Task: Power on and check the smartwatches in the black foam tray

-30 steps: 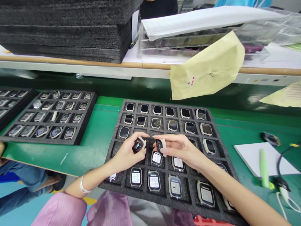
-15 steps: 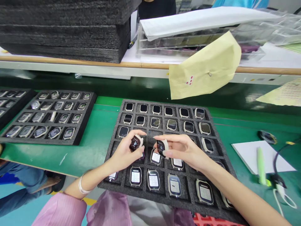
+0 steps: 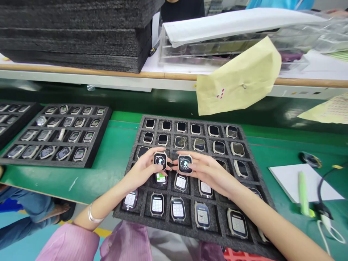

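Note:
My left hand (image 3: pixel 148 165) grips a smartwatch case (image 3: pixel 160 160) without a strap, its lit screen showing a dial and turned up toward me. A second watch case (image 3: pixel 185 164), also lit with a dial, is pinched in my right hand (image 3: pixel 202 165). The two watches are side by side, a small gap apart, above the middle of a black foam tray (image 3: pixel 187 225). In the tray's compartments lie more watches; the far rows have dark screens, while a near one (image 3: pixel 177 208) shows a white list. My hands and forearms hide some compartments.
Another foam tray of watches (image 3: pixel 91 154) lies to the left on the green bench (image 3: pixel 114 174). At right are white paper (image 3: pixel 288 177), a light green tool (image 3: pixel 303 192) and cables (image 3: pixel 322 188). Black foam stacks (image 3: pixel 73 40) stand on the shelf, where a yellow paper (image 3: pixel 239 79) hangs down.
Both watches have been turned so their screens face up toward me, and their displays now show dials. My hands have come slightly closer together.

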`<state>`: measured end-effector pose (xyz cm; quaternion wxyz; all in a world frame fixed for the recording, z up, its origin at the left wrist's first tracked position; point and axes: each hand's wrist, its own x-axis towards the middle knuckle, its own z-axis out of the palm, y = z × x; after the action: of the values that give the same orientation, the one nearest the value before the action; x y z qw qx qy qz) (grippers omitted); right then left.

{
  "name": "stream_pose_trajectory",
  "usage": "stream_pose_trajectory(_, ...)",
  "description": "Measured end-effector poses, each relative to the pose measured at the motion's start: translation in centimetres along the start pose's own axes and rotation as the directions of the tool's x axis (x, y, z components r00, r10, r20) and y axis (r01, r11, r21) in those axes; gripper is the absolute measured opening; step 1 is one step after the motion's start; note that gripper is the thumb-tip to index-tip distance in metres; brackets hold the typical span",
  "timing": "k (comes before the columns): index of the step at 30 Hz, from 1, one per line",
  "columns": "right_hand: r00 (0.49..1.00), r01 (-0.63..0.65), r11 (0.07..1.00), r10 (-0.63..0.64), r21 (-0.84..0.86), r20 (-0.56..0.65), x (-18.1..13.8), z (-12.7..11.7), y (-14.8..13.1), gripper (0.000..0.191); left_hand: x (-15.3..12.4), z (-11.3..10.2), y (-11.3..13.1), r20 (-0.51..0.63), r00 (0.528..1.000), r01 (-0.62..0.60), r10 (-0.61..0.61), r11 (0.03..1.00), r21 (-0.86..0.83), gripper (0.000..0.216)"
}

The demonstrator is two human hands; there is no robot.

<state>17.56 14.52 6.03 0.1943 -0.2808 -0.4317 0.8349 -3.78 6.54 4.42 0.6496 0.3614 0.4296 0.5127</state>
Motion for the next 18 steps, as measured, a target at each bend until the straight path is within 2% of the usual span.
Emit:
stream_pose_trajectory(7,0.994,0.064,0.991,-0.073,-0.115,-0.077,-0.23,-0.06,0.44,0.055,-0.07,-0.32,-0.38,0.02,0.999,0.029,-0.028,0.999,-0.02,0.043)
stream_pose_trajectory(11,0.99,0.128,0.979,-0.136,-0.16,-0.038,-0.31,-0.05,0.66,0.052,-0.02,-0.42,-0.55,0.039,0.999,0.033,-0.033,0.999,-0.003,0.043)
stream_pose_trajectory(18,0.984,0.168,0.965,-0.176,-0.2,-0.026,-0.43,-0.33,1.03,0.046,-0.01,-0.33,-0.45,0.06,0.998,0.013,-0.018,0.997,0.081,0.042)
